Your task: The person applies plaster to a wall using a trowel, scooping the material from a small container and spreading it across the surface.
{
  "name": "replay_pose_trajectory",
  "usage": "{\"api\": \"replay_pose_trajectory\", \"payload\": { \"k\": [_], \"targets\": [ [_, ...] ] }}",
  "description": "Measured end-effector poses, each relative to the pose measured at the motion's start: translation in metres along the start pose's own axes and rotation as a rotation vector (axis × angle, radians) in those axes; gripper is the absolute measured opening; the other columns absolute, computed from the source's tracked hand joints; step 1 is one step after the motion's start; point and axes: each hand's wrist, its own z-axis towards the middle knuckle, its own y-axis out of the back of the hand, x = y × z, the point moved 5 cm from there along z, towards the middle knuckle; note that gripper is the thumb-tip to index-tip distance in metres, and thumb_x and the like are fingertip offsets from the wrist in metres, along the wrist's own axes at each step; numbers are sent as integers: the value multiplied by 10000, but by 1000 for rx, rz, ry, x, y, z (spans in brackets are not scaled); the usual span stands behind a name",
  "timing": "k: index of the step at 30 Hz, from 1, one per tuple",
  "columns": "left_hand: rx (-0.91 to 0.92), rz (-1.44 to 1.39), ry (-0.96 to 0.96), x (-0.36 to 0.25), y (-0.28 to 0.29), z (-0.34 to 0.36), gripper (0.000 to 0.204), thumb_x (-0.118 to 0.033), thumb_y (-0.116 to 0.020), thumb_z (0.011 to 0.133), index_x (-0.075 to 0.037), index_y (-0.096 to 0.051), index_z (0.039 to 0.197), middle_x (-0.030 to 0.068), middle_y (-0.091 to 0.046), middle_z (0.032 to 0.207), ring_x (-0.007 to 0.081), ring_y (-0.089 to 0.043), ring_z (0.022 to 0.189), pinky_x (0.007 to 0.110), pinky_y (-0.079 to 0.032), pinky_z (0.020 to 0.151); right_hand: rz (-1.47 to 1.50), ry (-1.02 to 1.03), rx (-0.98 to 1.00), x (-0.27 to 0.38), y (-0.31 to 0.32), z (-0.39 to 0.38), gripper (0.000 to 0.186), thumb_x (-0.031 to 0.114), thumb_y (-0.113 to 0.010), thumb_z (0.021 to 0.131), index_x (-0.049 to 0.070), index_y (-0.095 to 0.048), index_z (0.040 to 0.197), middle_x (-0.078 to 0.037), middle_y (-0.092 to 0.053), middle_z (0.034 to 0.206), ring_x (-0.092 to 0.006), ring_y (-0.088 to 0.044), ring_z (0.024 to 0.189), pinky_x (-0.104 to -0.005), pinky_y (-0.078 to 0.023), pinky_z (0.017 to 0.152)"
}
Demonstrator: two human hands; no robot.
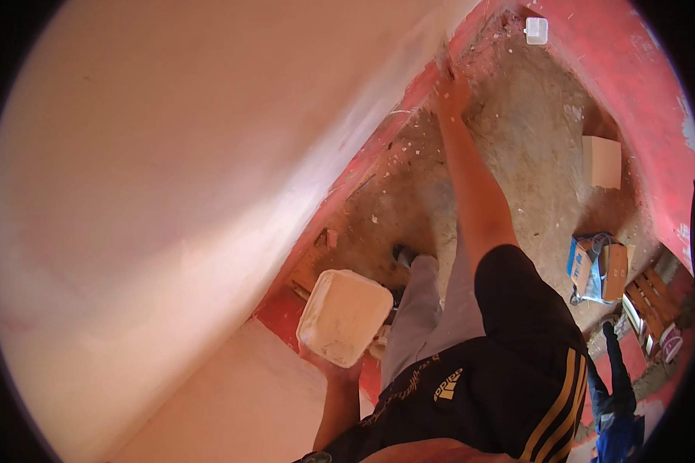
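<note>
In my left hand point(330, 366) is a squarish white tub point(346, 316), held from below and at its near edge. Its inside is coated with or filled by a pale cream material. Far ahead, my right hand point(452, 94) is stretched out on a long arm against the lower part of the pale wall point(185, 170). Its fingers look closed around a thin tool whose kind I cannot make out, since motion blurs it. The tool's tip lies at or close to the wall surface, just above a red band point(355, 166) along the wall's foot.
A stained floor point(533, 139) lies to the right, below a red wall point(610, 54). Near that wall are a small white container point(536, 31), a cardboard box point(601, 162) and an open box of things point(598, 266). Another person in blue point(619, 432) is at the lower right.
</note>
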Motion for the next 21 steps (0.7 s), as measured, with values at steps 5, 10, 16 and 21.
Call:
{"api": "replay_pose_trajectory", "payload": {
  "k": [5, 10, 16, 21],
  "targets": [
    [84, -20, 51, -1, -4, 2, 614, -538, -381, 1018, -116, -441, 1461, 76, -517, 1426, 266, -532, 1295, 453, -485, 1049, -53, -85, 313, 42, -48, -145, 277, 149, -585, 971, 92, -665, 1230, -209, -692, 973, -371, -675, 866, -444, -514, 702],
    [-49, -4, -47, -9, 0, -3, 595, -526, -368, 1030, -106, -454, 1442, 78, -522, 1418, 256, -542, 1282, 428, -497, 1036, 168, 115, 774, 11, -6, -275, 252, 120, -583, 966, 97, -670, 1201, -185, -702, 965, -377, -670, 866, -480, -516, 703],
    [32, 84, -39, -10, -13, -9, 582, -519, -352, 1045, -96, -457, 1431, 86, -525, 1411, 243, -546, 1274, 416, -507, 1028, 111, 60, 213, -19, 5, -14, 261, 119, -548, 974, 2, -667, 1174, -171, -690, 828, -314, -631, 662, -367, -479, 590],
    [18, -18, -10, -4, -3, -2, 601, -531, -354, 1043, -80, -457, 1427, 87, -534, 1393, 237, -544, 1268, 415, -505, 1032, -17, -58, 156, -18, -34, -59, 207, 164, -589, 964, 10, -667, 1078, -166, -663, 807, -328, -621, 703, -407, -490, 648]
  ]
}}
